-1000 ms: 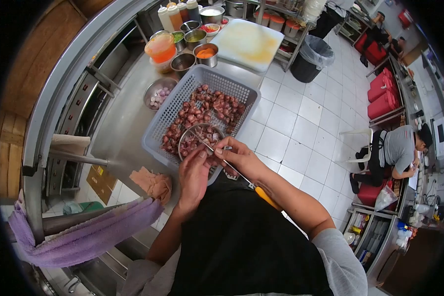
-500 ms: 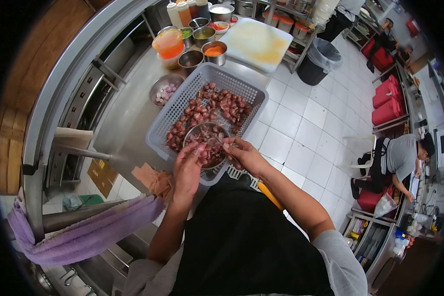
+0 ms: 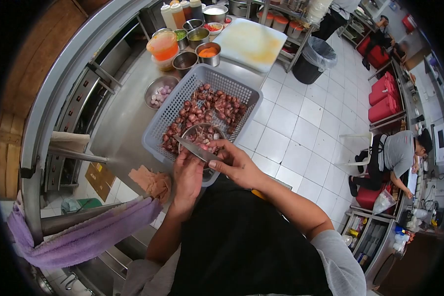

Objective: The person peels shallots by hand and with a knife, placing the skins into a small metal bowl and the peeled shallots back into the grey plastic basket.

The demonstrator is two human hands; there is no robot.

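A grey plastic basket point(image 3: 180, 96) on the steel counter holds many red shallots point(image 3: 207, 106) and a small metal bowl point(image 3: 201, 134) of peelings. My right hand point(image 3: 236, 166) grips a knife point(image 3: 195, 148) with its blade flat, pointing left over the basket's near edge; the orange handle point(image 3: 258, 194) shows behind my wrist. My left hand point(image 3: 188, 173) is closed around a shallot just under the blade, the shallot mostly hidden by my fingers.
A metal bowl of peeled shallots point(image 3: 160, 93) sits left of the basket. Sauce containers point(image 3: 192, 37), squeeze bottles and a white cutting board point(image 3: 250, 43) stand at the counter's far end. A purple towel point(image 3: 79, 232) hangs near left. A seated person point(image 3: 397, 153) works at right.
The knife blade has swung from pointing into the bowl to lying flat across my left hand's fingers. Both hands drew slightly back toward me from the bowl.
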